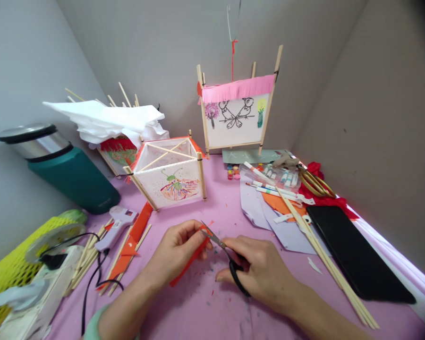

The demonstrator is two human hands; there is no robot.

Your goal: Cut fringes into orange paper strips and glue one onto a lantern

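Note:
My left hand [184, 245] pinches a folded strip of orange-red paper [184, 270], which hangs down below the fingers. My right hand [258, 269] holds small scissors [238, 278] with black handles. Their parted blades meet the upper end of the strip, close to my left fingertips. Behind my hands stands a stick-framed paper lantern [180, 186] with a butterfly drawing and orange edging. Tiny paper scraps are scattered on the pink table surface [212, 316].
A lantern with birds [235, 118] hangs at the back. A teal bottle [74, 179], glue gun [116, 226], its cord and sticks are at left. Markers [276, 189], sticks [326, 259], gold scissors [315, 183] and a black tablet-like slab [357, 255] lie right.

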